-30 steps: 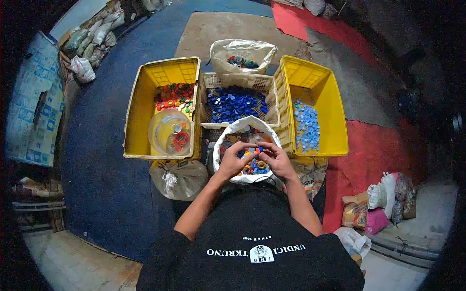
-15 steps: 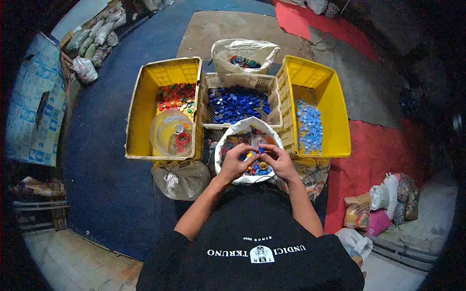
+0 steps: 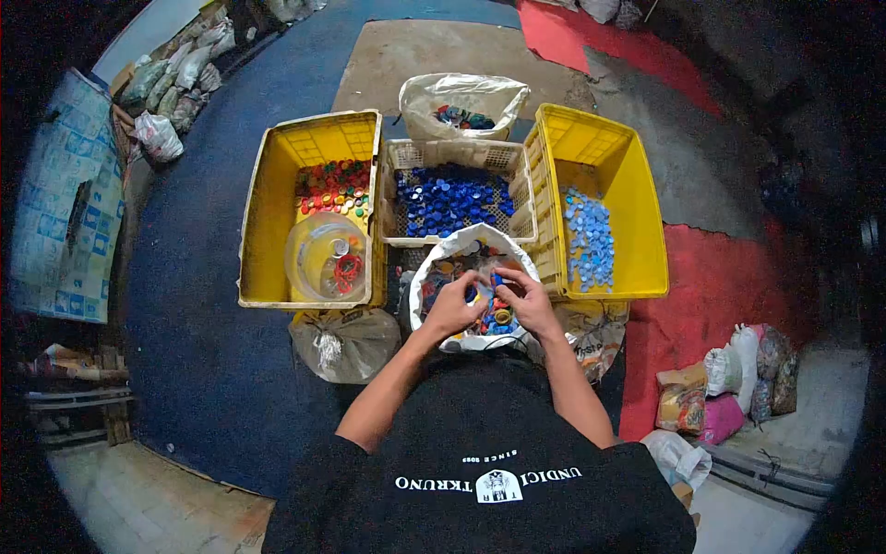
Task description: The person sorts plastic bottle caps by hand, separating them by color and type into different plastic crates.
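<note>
Both hands are over a white sack (image 3: 426,268) of mixed bottle caps, its rim rolled open. My right hand (image 3: 531,305) pinches a blue bottle cap (image 3: 498,279) between thumb and fingers. On the sack's left side my left hand (image 3: 450,307) has its fingers curled, with dark blue showing at the fingertips, apparently another cap. A small gap separates the two hands. Below them lie loose caps (image 3: 498,319) in blue, orange and yellow; the hands hide part of the contents.
Beyond the sack stands a white crate (image 3: 443,242) of dark blue caps. A yellow crate (image 3: 258,222) on the left holds red caps and a clear round tub (image 3: 300,263). The right yellow crate (image 3: 641,222) contains light blue caps. Another white sack (image 3: 425,102) stands behind.
My hands, which met at a blue cap, have moved slightly apart. The right hand keeps a blue cap while the left hand has shifted a little left and down.
</note>
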{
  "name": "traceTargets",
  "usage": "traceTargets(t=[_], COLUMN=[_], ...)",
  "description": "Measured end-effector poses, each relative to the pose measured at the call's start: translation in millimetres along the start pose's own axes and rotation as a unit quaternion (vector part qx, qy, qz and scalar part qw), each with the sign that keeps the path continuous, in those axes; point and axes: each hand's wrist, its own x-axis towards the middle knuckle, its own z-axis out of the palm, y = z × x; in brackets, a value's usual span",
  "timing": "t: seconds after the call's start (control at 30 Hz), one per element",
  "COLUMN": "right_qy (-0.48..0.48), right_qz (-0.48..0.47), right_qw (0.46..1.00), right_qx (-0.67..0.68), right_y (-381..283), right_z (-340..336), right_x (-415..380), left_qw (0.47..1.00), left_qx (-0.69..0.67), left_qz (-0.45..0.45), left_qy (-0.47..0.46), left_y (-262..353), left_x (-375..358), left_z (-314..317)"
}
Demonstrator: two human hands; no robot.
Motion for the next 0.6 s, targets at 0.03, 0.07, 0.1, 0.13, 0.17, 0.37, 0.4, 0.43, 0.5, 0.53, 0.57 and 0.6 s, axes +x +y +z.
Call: traceTargets(t=[0.03,0.07,0.1,0.13,0.17,0.37,0.4,0.43,0.5,0.53,0.57,0.6], right_qy=[0.001,0.000,-0.003,-0.014,-0.014,-0.030,-0.033,-0.035,-0.042,-0.049,-0.048,-0.057], right_qz=[0.004,0.002,-0.003,0.009,0.010,0.024,0.023,0.020,0.018,0.015,0.015,0.011], right_qw=[1.000,1.000,0.999,1.000,1.000,0.999,0.999,0.999,0.999,0.999,0.999,0.998], right_qx=[0.002,0.020,0.038,0.022,0.022,0.036,0.023,0.009,0.000,-0.010,-0.010,-0.025], right_y=[-1.9,-3.3,-6.9,-12.0,-14.3,-8.9,-11.2,-13.6,-19.2,-20.9,-20.8,-20.2], right_z=[2.5,5.1,6.2,6.0,6.1,0.5,0.5,0.6,-0.6,-2.1,-4.2,-5.6], right_x=[-4.3,-6.7,-6.2,-7.6,-9.1,-11.8,-11.7,-11.5,-10.4,-9.0,-7.5,-6.9], left_qw=[0.999,0.997,0.993,0.993,0.998,0.995,0.994,0.994,0.995,0.995,0.997,0.995], left_qx=[-0.016,-0.025,-0.033,-0.033,-0.035,-0.102,-0.109,-0.109,-0.084,-0.084,-0.042,-0.001], left_qz=[0.013,0.025,0.041,0.041,-0.006,0.002,0.001,0.000,-0.024,-0.023,0.009,0.040], left_qy=[0.036,0.069,0.105,0.105,0.058,0.015,0.012,0.011,0.054,0.053,0.071,0.090], left_y=[-8.8,-14.6,-8.5,-3.1,1.7,-11.4,-7.4,-2.6,7.8,4.3,-2.3,1.9], left_x=[4.0,5.8,9.0,9.5,7.0,7.6,6.5,3.8,-0.2,1.4,3.2,2.9], left_z=[5.0,7.7,4.9,0.7,-4.3,-6.6,-8.7,-8.7,-4.9,-2.0,1.9,1.3])
